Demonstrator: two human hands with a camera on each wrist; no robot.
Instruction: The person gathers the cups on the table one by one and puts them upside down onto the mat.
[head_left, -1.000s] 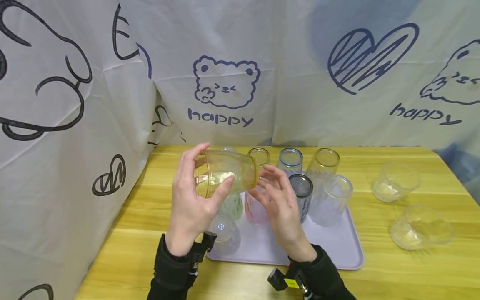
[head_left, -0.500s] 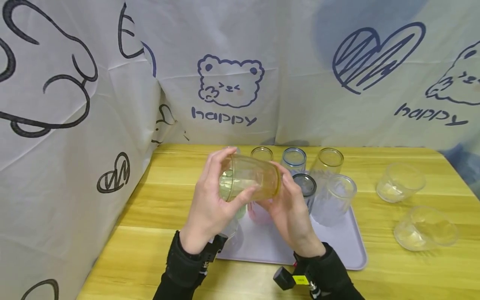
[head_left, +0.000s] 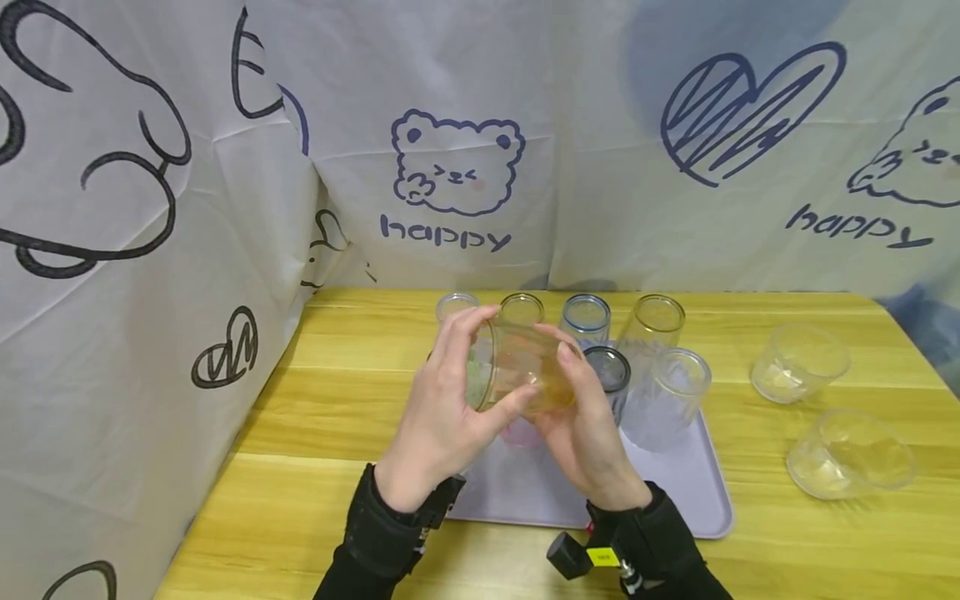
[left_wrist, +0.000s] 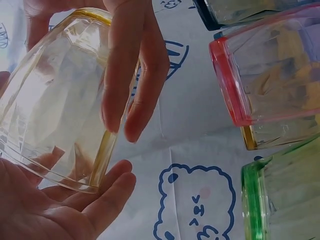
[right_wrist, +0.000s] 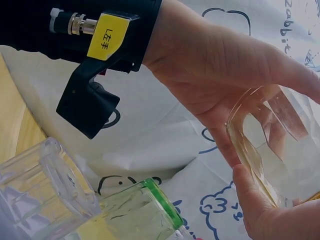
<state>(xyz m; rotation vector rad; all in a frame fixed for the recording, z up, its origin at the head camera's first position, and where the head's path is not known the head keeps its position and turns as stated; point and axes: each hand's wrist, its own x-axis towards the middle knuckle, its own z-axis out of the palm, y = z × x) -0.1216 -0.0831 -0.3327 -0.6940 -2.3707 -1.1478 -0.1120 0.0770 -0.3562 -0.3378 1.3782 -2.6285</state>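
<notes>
In the head view, both hands hold a yellow-tinted drinking glass (head_left: 519, 358) above the tray, lying on its side. My left hand (head_left: 438, 412) grips it near the rim end on the left, thumb across the front. Around the opposite end curl the fingers of my right hand (head_left: 592, 429). From the left wrist, the faceted wall of the glass (left_wrist: 60, 105) shows between the two hands. The right wrist view also shows the glass (right_wrist: 275, 145) held between them. Fingers partly hide the glass in every view.
Behind the hands stand several upside-down glasses, including a blue-rimmed glass (head_left: 587, 321), a dark glass (head_left: 609, 375) and a clear glass (head_left: 671, 400). They crowd a lilac tray (head_left: 686, 496). Two clear tumblers (head_left: 801, 367) sit to its right. A printed curtain (head_left: 600, 167) hangs behind.
The left hand has carried the yellow glass to the right. The right hand, whose fingers were loosely spread by the glass a second ago, now wraps round its end.
</notes>
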